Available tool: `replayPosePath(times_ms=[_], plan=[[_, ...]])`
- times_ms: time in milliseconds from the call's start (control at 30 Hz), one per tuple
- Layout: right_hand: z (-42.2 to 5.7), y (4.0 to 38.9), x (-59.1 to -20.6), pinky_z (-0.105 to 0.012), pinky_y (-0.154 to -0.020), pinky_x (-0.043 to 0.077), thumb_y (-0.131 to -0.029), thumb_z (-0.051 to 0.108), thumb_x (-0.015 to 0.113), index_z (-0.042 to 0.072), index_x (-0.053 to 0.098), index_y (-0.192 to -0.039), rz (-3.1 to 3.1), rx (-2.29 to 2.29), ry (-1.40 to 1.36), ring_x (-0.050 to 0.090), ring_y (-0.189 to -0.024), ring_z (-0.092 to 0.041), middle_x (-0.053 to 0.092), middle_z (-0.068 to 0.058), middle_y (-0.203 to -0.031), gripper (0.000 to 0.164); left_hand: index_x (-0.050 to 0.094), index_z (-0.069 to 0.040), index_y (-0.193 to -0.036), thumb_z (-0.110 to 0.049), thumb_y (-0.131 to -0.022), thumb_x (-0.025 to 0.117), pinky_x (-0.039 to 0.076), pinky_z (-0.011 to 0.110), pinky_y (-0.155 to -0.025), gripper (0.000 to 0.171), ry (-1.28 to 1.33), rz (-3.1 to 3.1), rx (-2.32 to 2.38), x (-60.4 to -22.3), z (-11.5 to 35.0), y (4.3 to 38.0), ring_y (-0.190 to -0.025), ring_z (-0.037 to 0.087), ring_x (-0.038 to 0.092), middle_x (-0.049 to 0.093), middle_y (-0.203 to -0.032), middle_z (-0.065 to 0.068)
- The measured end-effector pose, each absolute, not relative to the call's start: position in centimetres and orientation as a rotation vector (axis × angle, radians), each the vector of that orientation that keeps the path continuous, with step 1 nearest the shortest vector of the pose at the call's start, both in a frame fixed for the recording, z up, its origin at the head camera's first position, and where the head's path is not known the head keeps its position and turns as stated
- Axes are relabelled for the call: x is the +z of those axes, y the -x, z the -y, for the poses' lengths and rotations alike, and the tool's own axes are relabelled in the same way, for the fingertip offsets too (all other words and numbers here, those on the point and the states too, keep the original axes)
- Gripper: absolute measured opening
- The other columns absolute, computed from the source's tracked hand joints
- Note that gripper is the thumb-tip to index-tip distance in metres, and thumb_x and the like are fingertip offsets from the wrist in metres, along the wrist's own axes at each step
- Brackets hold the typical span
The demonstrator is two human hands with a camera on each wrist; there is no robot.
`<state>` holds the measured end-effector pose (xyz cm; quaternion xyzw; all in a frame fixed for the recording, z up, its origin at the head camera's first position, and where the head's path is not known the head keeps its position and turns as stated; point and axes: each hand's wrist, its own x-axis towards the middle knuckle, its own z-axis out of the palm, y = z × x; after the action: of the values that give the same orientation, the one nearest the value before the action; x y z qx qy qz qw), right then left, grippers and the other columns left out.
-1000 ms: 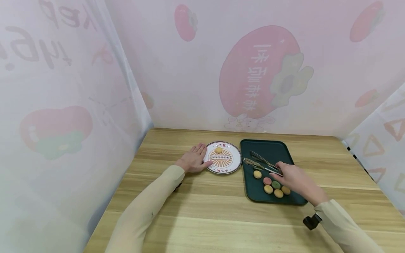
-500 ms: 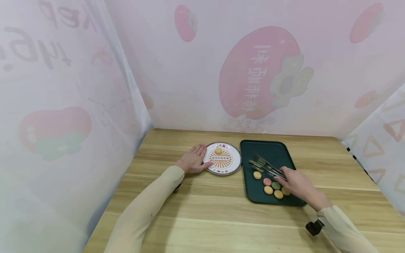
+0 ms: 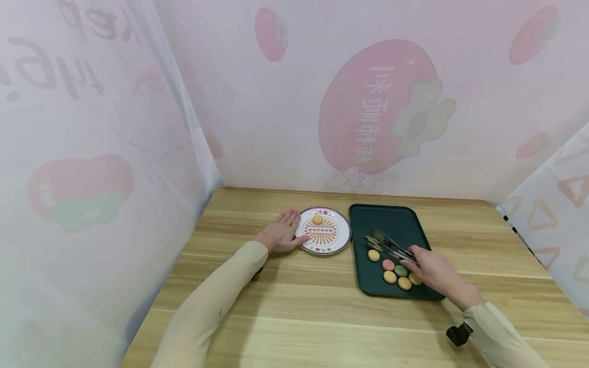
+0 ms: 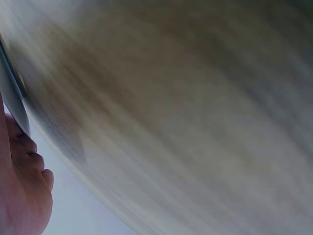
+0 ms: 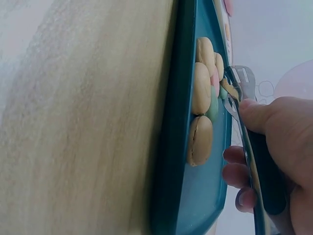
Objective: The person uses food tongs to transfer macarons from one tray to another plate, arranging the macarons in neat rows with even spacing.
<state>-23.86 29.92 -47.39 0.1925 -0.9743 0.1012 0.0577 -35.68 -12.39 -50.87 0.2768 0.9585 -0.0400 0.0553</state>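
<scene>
My right hand (image 3: 432, 268) grips metal tongs (image 3: 388, 245) with dark handle parts, low over the dark green tray (image 3: 388, 217). On the tray lie several macarons: a pink one (image 3: 388, 265), a green one (image 3: 401, 271) and tan ones (image 3: 389, 277). One tan macaron (image 3: 374, 255) sits apart, near the tong tips. In the right wrist view a small green piece (image 5: 223, 93) shows beside the tips; whether the tongs pinch it, I cannot tell. My left hand (image 3: 284, 232) rests with extended fingers at the left rim of a white patterned plate (image 3: 338, 240), which bears a yellow macaron (image 3: 317, 219).
Plate and tray stand side by side on a wooden table (image 3: 294, 317). Printed curtains (image 3: 285, 112) enclose its back and sides. The tray's raised rim (image 5: 176, 122) runs between the bare wood and the macarons in the right wrist view.
My right hand has shifted slightly right and toward the near side, carrying the tongs along; their tips have moved right over the tray. My left hand and the plate have stayed put.
</scene>
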Motion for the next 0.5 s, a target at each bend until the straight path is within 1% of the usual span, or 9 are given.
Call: replayPosePath(times_ms=[333,500], plan=[[-29.91,24.07,-47.85,-0.020,-0.046,0.031,-0.094,0.027,0.066,0.007,0.057,-0.093,2.925,0.290,-0.591,0.038,-0.051,-0.006,0.047,0.006,-0.065,0.022,0.011,0.002,-0.156,-0.071,-0.097,0.019,0.013,0.041,-0.126,0.094,-0.843,-2.907,-0.095,-50.88,12.41,35.69,-0.154,0.029,0.007,0.010,-0.165,0.017],[-29.85,23.97,-47.90,-0.019,-0.046,0.031,-0.095,0.026,0.066,0.007,0.057,-0.093,2.912,0.285,-0.606,0.038,-0.051,-0.005,0.046,0.006,-0.064,0.021,0.012,0.003,-0.156,-0.071,-0.097,0.021,0.013,0.042,-0.126,0.094,-0.849,-2.907,-0.079,-50.90,12.44,35.72,-0.154,0.029,0.008,0.010,-0.165,0.018]])
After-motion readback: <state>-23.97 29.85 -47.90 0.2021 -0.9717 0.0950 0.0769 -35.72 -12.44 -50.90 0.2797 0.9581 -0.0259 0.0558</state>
